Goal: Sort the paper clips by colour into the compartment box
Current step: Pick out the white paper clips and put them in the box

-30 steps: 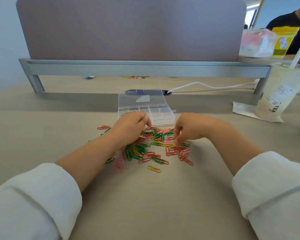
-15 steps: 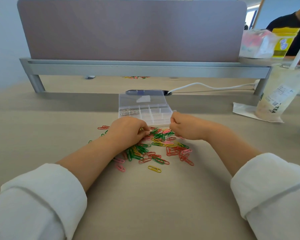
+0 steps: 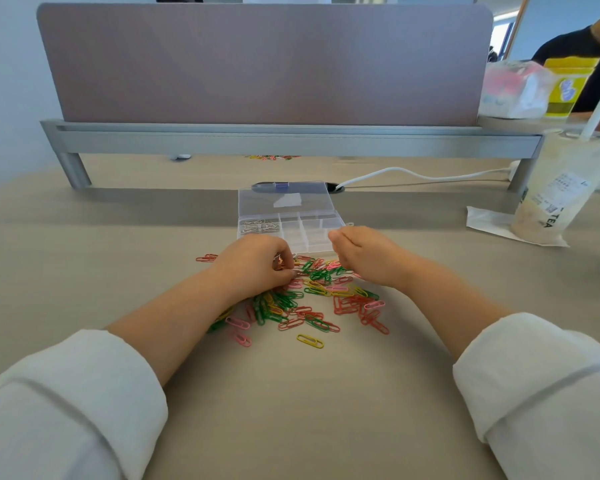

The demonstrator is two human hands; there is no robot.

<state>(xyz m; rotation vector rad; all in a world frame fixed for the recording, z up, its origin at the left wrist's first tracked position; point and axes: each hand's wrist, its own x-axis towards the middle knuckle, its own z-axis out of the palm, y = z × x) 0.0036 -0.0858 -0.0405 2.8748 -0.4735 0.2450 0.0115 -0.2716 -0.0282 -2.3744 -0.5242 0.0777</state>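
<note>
Paper clips crowd the box edge; left hand pinches some, right hand curls beside it, hold unclear.

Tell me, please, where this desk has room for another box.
The desk is bare left of the compartment box toward the divider leg, and between the left sleeve and right sleeve, nearer than the lone yellow clip. The clip pile crowds the box's front.
</note>
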